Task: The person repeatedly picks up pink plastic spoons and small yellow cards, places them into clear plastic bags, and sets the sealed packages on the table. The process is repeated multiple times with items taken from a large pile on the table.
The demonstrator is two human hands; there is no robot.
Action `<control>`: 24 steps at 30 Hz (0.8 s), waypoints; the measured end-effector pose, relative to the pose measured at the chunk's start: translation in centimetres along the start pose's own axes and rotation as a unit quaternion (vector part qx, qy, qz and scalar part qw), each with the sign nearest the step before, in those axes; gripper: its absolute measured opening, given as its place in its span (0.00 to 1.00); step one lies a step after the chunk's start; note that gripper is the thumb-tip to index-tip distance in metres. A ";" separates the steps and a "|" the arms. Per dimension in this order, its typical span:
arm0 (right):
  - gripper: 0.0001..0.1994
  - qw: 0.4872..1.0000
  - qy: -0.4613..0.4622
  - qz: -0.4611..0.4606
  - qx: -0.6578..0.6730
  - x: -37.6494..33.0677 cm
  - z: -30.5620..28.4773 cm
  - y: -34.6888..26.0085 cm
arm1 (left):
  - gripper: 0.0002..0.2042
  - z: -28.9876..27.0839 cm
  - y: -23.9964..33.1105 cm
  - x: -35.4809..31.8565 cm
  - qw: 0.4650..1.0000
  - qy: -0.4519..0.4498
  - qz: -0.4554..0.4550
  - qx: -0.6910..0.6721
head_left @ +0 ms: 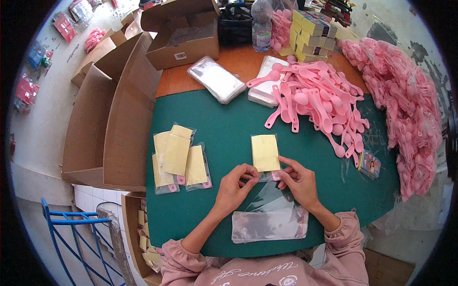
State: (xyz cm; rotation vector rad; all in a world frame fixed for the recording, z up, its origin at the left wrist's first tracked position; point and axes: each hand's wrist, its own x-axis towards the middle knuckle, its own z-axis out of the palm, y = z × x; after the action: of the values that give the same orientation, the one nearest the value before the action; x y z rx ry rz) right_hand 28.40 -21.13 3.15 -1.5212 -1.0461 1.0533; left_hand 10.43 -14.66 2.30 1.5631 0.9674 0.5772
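In front of me on the green tabletop lies a clear plastic bag with a plain yellow card (265, 152) in it. A pink spoon handle end (275, 176) shows at the bag's lower edge. My left hand (237, 185) pinches the bag's lower left corner. My right hand (298, 181) grips its lower right side, forefinger stretched along the card's edge. Nearer my body lie clear empty bags (269, 225), partly overlapping. Left of my hands sits a small pile of filled bags (179, 152) with yellow cards and pink handle ends.
A heap of pink spoons (317, 95) lies at the far right, near a small card stack (369, 164). Bagged pink spoons (405, 105) line the right edge. Bag packs (217, 79), yellow card stacks (312, 35) and a bottle (261, 28) stand behind. Cardboard boxes (129, 119) flank the left.
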 end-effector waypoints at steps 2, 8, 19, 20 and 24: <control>0.15 1.000 0.002 -0.005 -0.009 -0.1 -0.2 -0.1 | 0.14 0.0 0.4 0.0 0.999 -0.001 0.040 0.016; 0.12 0.902 0.066 -0.195 -0.380 1.3 -4.5 -1.2 | 0.21 -3.2 -1.3 -0.2 0.999 -0.004 0.034 0.000; 0.13 0.818 0.173 -0.136 -0.531 2.8 -9.2 1.1 | 0.19 4.7 0.7 -1.0 0.933 0.084 0.187 0.297; 0.13 0.856 0.135 -0.120 -0.484 2.2 -9.1 0.2 | 0.19 4.4 0.1 -0.8 0.962 0.050 0.162 0.214; 0.10 0.920 0.108 -0.089 -0.366 0.9 -9.0 -2.0 | 0.18 3.1 1.1 -0.1 0.981 -0.057 0.123 0.138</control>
State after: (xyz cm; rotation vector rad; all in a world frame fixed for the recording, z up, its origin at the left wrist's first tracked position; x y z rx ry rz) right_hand 37.05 -22.09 6.38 -2.0202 -1.4756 0.3440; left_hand 13.18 -16.48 2.71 1.9613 0.7970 0.5323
